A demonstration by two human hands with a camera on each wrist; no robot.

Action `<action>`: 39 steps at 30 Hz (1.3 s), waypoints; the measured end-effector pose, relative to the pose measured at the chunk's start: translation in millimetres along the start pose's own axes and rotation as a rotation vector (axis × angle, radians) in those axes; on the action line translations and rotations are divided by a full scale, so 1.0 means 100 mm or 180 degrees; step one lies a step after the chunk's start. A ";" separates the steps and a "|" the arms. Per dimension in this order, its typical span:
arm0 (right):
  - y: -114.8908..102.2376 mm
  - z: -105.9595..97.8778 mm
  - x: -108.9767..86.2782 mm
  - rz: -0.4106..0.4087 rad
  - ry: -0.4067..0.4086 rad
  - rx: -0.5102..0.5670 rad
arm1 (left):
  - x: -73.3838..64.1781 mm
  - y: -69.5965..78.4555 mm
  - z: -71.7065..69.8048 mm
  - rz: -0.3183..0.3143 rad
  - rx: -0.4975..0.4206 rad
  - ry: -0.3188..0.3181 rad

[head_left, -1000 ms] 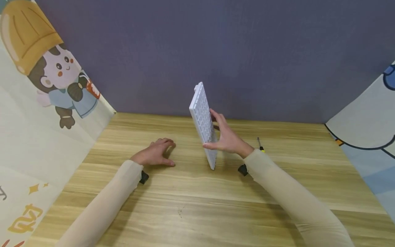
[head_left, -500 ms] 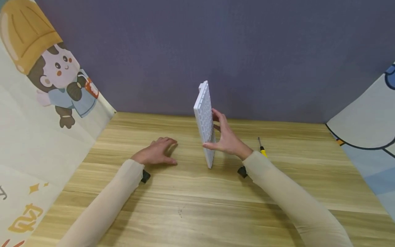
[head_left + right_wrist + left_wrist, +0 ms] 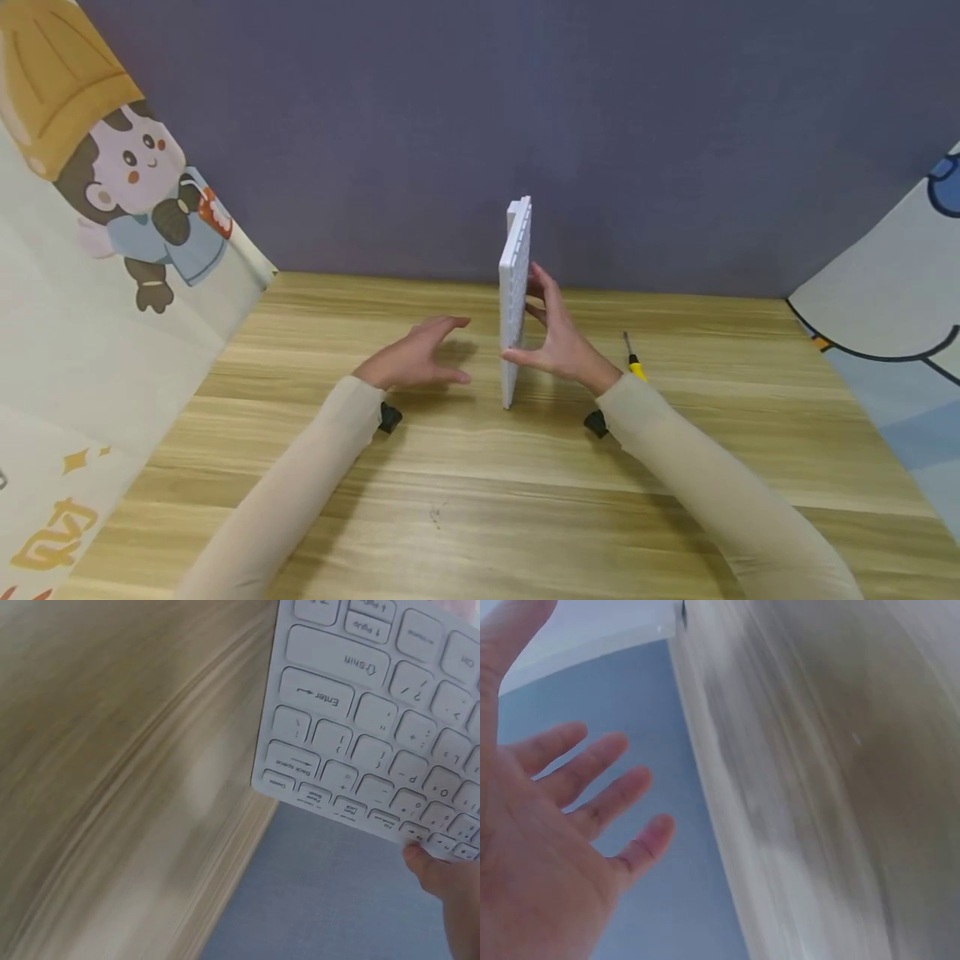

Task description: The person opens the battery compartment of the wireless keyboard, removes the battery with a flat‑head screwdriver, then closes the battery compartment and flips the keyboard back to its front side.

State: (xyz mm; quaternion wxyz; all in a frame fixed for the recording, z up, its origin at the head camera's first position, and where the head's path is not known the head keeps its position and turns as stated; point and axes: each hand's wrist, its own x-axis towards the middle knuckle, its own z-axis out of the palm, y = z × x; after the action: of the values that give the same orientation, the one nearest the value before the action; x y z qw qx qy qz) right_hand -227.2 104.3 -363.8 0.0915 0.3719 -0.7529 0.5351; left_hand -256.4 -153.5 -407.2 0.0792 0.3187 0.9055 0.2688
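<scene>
A white keyboard (image 3: 513,292) is held on edge, nearly upright, above the middle of the wooden table. My right hand (image 3: 562,340) grips it from the right, thumb on the near edge and fingers toward the far one. Printed keys of the keyboard (image 3: 352,724) fill the upper right of the right wrist view, with the thumb at its edge. Whether its lower end touches the table cannot be told. To its left, apart from it, my left hand (image 3: 416,354) hovers with thumb and fingers spread. The left wrist view shows that left hand (image 3: 547,840) holding nothing.
A screwdriver with a yellow and black handle (image 3: 636,367) lies right of the right wrist, partly behind the sleeve. A dark grey panel (image 3: 390,150) stands along the back of the wooden table (image 3: 480,517). Cartoon-printed sheets flank both sides.
The keyboard has turned more edge-on to the head view and shifted slightly right, still in my right hand. My left hand has moved right, closer to it, and its fingers have spread wider.
</scene>
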 end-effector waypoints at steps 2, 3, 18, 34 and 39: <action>0.01 -0.01 -0.02 -0.0020 0.0008 0.0019 | 0.04 0.04 0.02 0.0023 -0.0047 -0.0008; 0.02 -0.02 -0.03 -0.0032 0.0015 0.0026 | 0.06 0.06 0.03 0.0043 -0.0073 -0.0007; 0.05 -0.08 -0.07 -0.0116 0.0028 0.0188 | 0.27 0.24 0.11 0.0190 -0.0132 0.0040; 0.03 -0.16 -0.12 -0.0147 0.0023 0.0117 | 0.37 0.29 0.20 0.0303 -0.0100 -0.0078; 0.01 -0.20 -0.09 -0.0311 0.0107 0.0072 | 0.39 0.31 0.22 0.0294 -0.0074 -0.0145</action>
State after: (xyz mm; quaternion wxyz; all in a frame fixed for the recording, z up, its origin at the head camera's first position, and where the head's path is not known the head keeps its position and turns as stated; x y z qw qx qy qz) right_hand -226.4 125.9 -361.6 0.1259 0.4003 -0.7261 0.5447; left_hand -263.9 -99.3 -408.6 0.0911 0.3652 0.8846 0.2754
